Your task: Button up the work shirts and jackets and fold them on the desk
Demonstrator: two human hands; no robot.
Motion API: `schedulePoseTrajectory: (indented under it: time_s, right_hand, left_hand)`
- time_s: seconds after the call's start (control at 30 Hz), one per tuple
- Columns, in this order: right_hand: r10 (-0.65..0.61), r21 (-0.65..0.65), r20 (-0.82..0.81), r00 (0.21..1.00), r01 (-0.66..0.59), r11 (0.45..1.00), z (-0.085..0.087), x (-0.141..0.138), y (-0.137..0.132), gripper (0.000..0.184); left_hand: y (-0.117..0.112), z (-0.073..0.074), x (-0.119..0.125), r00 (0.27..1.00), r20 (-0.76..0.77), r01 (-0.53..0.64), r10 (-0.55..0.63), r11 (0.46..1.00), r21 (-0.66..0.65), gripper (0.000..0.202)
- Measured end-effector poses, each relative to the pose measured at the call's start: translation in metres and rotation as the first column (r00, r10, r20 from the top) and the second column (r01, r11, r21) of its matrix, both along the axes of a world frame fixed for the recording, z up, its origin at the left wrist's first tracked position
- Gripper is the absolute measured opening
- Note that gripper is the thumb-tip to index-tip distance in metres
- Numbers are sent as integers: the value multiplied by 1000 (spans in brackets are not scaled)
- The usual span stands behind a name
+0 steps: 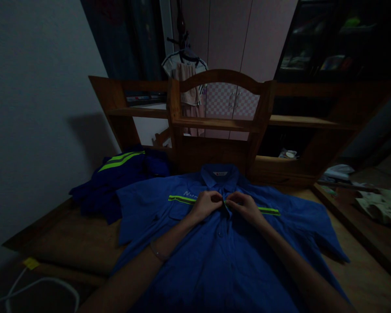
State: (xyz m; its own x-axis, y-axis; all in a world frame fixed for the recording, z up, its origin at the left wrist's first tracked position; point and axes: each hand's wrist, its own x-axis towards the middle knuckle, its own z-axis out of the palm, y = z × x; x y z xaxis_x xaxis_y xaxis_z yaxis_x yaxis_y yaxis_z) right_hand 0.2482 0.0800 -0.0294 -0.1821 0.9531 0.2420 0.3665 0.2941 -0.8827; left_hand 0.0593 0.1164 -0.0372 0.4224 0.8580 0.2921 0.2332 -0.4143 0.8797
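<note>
A blue short-sleeved work shirt [195, 256] lies spread face up on the wooden desk, its collar towards the far side. Yellow-green reflective strips cross its chest, and pale lettering shows above the left one. My left hand [207, 205] pinches the front placket at chest height. Close beside it, my right hand [246, 208] pinches the other side of the placket, the fingertips of both hands nearly touching. A button is visible lower down the placket; whatever lies between the fingertips is too small and dark to make out.
A crumpled darker blue garment [130, 178] with reflective strips sits at the desk's back left. Behind the shirt rises a wooden shelf unit [215, 124]. A white cable [52, 280] hangs at lower left. Light cloth [382, 206] lies at far right. The room is dim.
</note>
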Motion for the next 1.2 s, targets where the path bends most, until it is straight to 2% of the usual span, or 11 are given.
schedulePoseTrajectory:
  time_s: [0.17,0.27,0.37,0.53,0.63,0.83,1.0,1.2]
  right_hand:
    - [-5,38,60,998,3,999,5,1,-4,26]
    - [-75,115,112,991,62,991,6,-3,-6,22]
    - [-159,193,101,982,137,971,6,-7,-7,21]
    - [-167,123,-27,986,169,978,6,-7,-5,32]
    - [-148,84,-59,987,153,985,1,-5,-2,34]
    - [-148,98,-88,985,157,983,-7,-6,0,29]
    - [-135,142,-36,990,139,980,-5,-8,-4,23]
    - [-161,182,-19,987,161,970,-8,-12,-5,22]
  left_hand:
    - [1,0,-1,1000,-7,-8,8,1000,1,19]
    - [8,0,1,999,35,-6,8,999,-34,19]
    - [16,6,4,997,72,6,0,997,-81,20]
    - [20,12,9,997,80,3,5,994,-108,22]
    - [15,7,12,991,131,12,11,985,-175,24]
    - [11,0,13,961,277,76,23,938,-339,34]
    - [12,-4,15,969,234,2,76,948,-319,35]
    - [8,-5,16,961,245,-55,132,952,-300,25]
